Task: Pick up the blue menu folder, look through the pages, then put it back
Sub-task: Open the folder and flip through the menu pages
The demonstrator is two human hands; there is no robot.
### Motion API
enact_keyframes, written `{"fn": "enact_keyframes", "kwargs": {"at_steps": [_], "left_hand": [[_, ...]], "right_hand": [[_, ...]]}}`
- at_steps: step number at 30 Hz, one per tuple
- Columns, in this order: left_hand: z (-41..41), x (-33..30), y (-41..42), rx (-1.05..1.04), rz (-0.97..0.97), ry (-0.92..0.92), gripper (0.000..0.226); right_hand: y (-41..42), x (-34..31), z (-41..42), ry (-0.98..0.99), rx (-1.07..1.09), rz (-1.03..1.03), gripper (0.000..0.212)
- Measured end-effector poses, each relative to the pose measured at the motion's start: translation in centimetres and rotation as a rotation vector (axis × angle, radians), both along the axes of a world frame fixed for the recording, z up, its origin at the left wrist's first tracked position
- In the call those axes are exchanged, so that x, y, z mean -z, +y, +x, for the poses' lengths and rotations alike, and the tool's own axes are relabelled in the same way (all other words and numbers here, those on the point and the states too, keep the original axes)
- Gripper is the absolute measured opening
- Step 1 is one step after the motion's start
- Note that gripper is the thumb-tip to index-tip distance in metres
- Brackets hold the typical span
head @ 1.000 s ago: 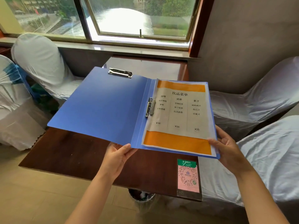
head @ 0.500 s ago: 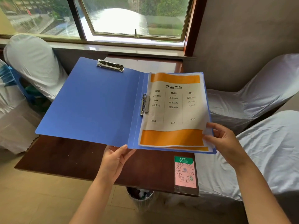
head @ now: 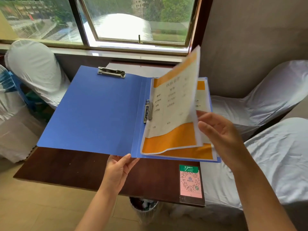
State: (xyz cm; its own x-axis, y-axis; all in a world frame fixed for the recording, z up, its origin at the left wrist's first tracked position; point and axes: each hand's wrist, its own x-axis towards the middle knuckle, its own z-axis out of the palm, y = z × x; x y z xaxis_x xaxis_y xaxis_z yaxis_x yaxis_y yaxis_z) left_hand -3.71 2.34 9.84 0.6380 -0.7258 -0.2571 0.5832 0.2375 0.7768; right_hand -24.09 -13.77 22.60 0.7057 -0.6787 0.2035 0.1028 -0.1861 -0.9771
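The blue menu folder (head: 96,112) is held open above the dark wooden table (head: 70,169). My left hand (head: 119,170) grips its bottom edge near the spine. The top menu page (head: 173,117), white with orange bands in a clear sleeve, stands lifted and curled toward the left. My right hand (head: 220,135) holds that page's free right edge between thumb and fingers. A second orange-banded page (head: 202,104) lies flat beneath it. Metal clips sit at the cover's top and at the spine.
A pink and green QR-code card (head: 190,182) lies on the table's near right corner. White-covered chairs (head: 270,100) stand on both sides. A waste bin (head: 143,207) sits under the table. A window and its sill run along the far wall.
My right hand has lifted the top page's right edge up and leftward, uncovering the page beneath. The folder stays open in my left hand.
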Motion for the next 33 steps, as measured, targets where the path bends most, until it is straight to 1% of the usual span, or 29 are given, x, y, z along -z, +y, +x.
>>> {"fn": "enact_keyframes", "kwargs": {"at_steps": [1, 2, 3, 4, 5, 6, 7, 9, 12, 14, 16, 20, 23, 26, 28, 30, 31, 32, 33], "left_hand": [[-0.2, 0.0, -0.1, 0.007, -0.007, 0.0, 0.033], [-0.4, -0.1, -0.2, 0.014, -0.018, 0.001, 0.034], [-0.6, -0.1, -0.3, 0.02, -0.03, 0.004, 0.034], [-0.8, -0.2, -0.4, 0.025, -0.041, 0.008, 0.035], [-0.9, -0.3, -0.5, 0.029, -0.052, 0.013, 0.036], [-1.1, -0.4, -0.5, 0.033, -0.064, 0.015, 0.036], [-1.2, -0.5, -0.6, 0.037, -0.071, 0.01, 0.035], [-1.4, -0.6, -0.6, 0.045, -0.068, -0.015, 0.033], [-1.6, -1.0, -0.6, 0.062, -0.075, -0.05, 0.028], [-1.7, -1.3, -0.6, 0.085, -0.116, -0.073, 0.027], [-1.6, -1.4, -0.6, 0.09, -0.149, -0.073, 0.029], [-1.5, -1.4, -0.6, 0.09, -0.188, -0.058, 0.033], [-1.5, -1.4, -0.6, 0.084, -0.17, -0.042, 0.032], [-1.4, -1.2, -0.5, 0.066, -0.171, 0.002, 0.031], [-1.3, -1.1, -0.4, 0.059, -0.172, 0.029, 0.034], [-0.9, -1.1, -0.1, 0.052, -0.179, 0.04, 0.036], [-0.8, -1.1, -0.1, 0.051, -0.185, 0.04, 0.036], [-0.6, -1.1, 0.0, 0.044, -0.187, 0.042, 0.035], [-0.4, -1.1, 0.1, 0.033, -0.185, 0.044, 0.035]], "right_hand": [[0.5, -0.2, 0.8, -0.045, -0.071, 0.033, 0.032], [0.8, 0.0, 1.7, -0.048, -0.092, 0.047, 0.03], [1.0, 0.4, 2.6, 0.005, -0.053, 0.009, 0.028], [1.2, 0.8, 3.5, 0.102, 0.025, -0.097, 0.029], [1.4, 1.6, 4.3, 0.227, 0.094, -0.236, 0.034], [1.7, 2.4, 5.1, 0.333, 0.129, -0.36, 0.043], [2.1, 3.2, 5.8, 0.395, 0.137, -0.453, 0.053], [2.9, 4.4, 7.0, 0.438, 0.128, -0.57, 0.067], [3.5, 5.3, 8.3, 0.481, 0.13, -0.684, 0.075], [3.4, 5.6, 8.7, 0.537, 0.133, -0.772, 0.07], [3.4, 5.9, 9.0, 0.587, 0.145, -0.876, 0.058], [3.6, 6.3, 9.3, 0.629, 0.188, -1.014, 0.045], [3.6, 6.3, 9.1, 0.635, 0.141, -0.991, 0.042], [2.9, 5.4, 7.4, 0.538, 0.138, -0.833, 0.046], [1.8, 4.8, 5.0, 0.474, 0.276, -0.818, 0.05], [0.2, 4.8, 2.2, 0.479, 0.478, -0.819, 0.057], [-0.7, 4.8, 0.7, 0.523, 0.556, -0.758, 0.062], [-1.5, 4.9, -0.6, 0.583, 0.586, -0.646, 0.068], [-2.2, 5.0, -1.7, 0.629, 0.549, -0.48, 0.074]]}}
